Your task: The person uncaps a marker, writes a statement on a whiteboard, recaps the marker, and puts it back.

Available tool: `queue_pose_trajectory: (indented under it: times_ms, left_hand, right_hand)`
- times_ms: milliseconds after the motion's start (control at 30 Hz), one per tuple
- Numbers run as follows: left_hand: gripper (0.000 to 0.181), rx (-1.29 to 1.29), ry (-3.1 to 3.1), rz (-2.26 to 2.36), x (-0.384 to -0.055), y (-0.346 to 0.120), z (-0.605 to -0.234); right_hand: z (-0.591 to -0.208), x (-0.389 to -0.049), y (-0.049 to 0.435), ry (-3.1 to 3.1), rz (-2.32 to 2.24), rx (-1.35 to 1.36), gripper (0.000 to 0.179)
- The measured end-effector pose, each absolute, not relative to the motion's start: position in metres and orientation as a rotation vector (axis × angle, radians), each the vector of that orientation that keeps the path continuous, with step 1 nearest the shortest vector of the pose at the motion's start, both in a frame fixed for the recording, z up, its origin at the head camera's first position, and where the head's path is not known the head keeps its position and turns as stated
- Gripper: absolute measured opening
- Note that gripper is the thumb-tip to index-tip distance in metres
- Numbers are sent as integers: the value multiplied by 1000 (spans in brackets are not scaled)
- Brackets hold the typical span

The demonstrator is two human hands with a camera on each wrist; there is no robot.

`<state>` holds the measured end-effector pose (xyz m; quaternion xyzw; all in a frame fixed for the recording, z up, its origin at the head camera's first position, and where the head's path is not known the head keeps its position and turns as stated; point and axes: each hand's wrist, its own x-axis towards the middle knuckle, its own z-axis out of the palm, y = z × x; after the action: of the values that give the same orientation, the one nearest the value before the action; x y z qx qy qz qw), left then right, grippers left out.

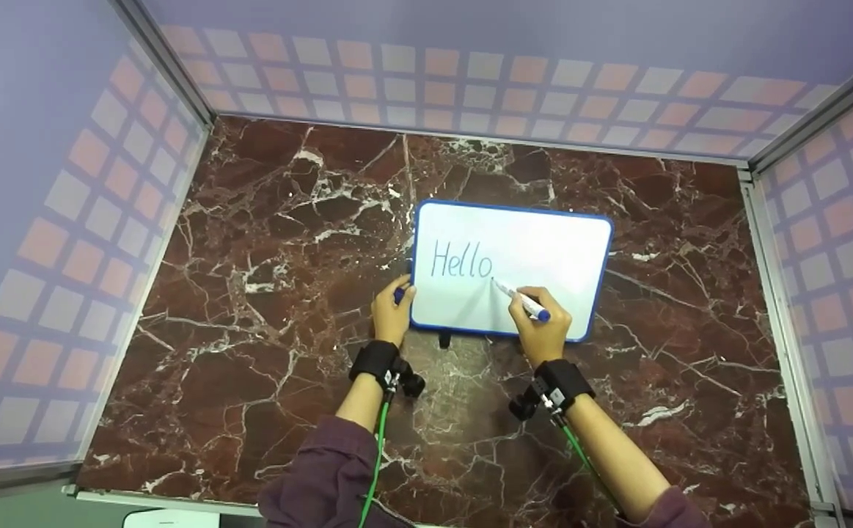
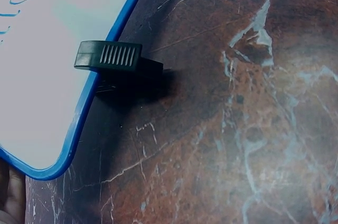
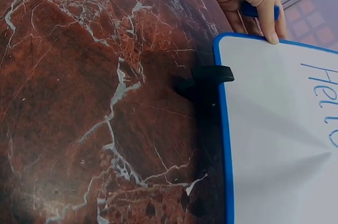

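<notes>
Sleeves (image 1: pixel 323 469) lie below the whiteboard (image 1: pixel 543 249), apparently touched by a marker (image 1: pixel 530 304) slanted toward "Hello" (image 1: pixel 463 262), pinched in the right grip (image 1: pixel 547 335).

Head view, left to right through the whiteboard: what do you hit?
Left wall, left-hand grip, handwritten "Hello", marker tip, right-hand grip, the whiteboard's right blue edge, right wall.

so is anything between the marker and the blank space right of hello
Nothing visible stands between: the marker, in the right hand, has only bare whiteboard toward that space. The black clip sits on the bottom edge.
</notes>
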<state>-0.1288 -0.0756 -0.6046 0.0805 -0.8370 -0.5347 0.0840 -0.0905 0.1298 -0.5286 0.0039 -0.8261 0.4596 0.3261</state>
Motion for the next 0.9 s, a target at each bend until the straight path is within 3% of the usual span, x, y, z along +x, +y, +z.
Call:
queue_pose_trajectory:
  times_ms: [167, 400, 900]
  left_hand:
    - [29, 236, -2493, -1596, -130, -75, -605]
    - [30, 236, -2500, -1577, -131, -74, -605]
    - [31, 256, -2501, -1585, -130, -75, -605]
  right_hand:
    - [-530, -91, 131, -2179, 1186, -11, 6]
    - [-563, -99, 144, -2187, 1150, 35, 5]
    - [-550, -108, 152, -2166, 1145, -6, 6]
